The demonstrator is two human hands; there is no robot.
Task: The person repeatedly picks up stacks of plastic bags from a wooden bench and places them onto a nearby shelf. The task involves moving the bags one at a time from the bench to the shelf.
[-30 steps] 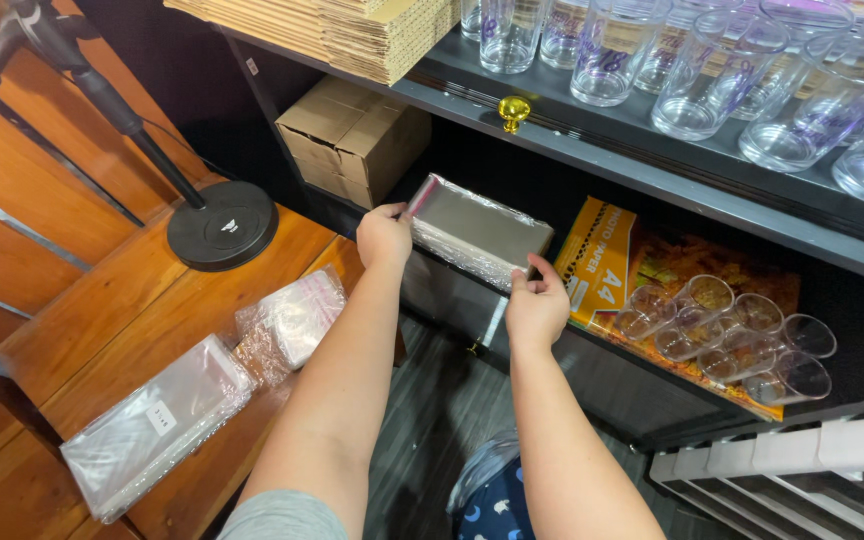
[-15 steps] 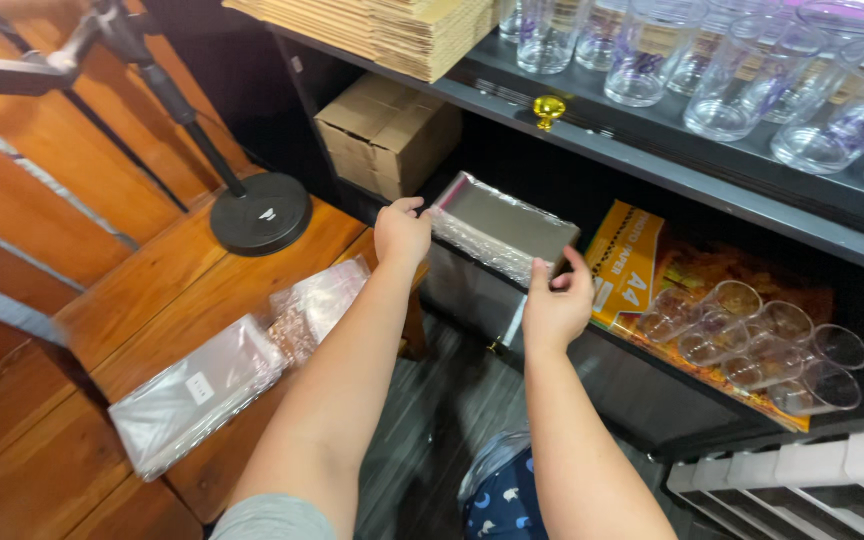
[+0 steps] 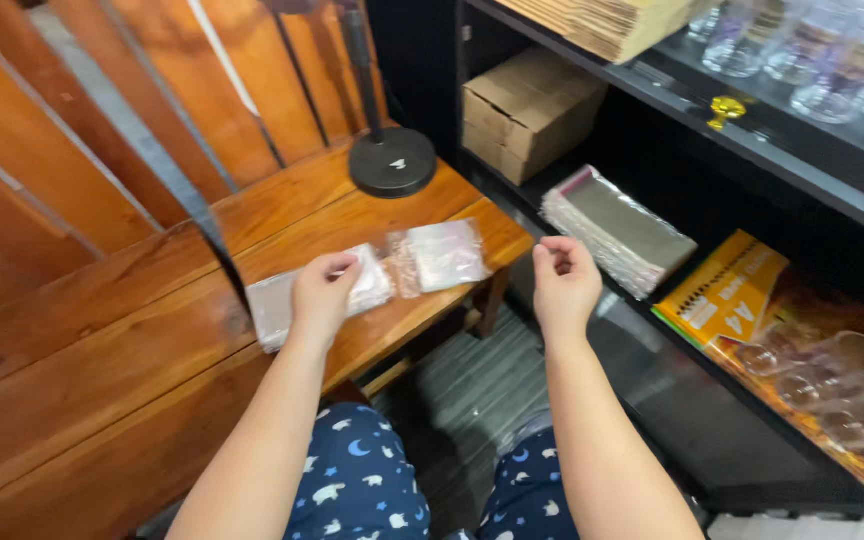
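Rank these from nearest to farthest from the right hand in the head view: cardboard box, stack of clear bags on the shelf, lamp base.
1. Stack of clear bags, just right of the right hand.
2. Lamp base, up-left on the table.
3. Cardboard box, on the shelf behind.

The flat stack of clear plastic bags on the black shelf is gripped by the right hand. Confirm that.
Wrong. In the head view the right hand holds nothing and hovers apart from the flat stack of clear plastic bags, which lies on the black shelf.
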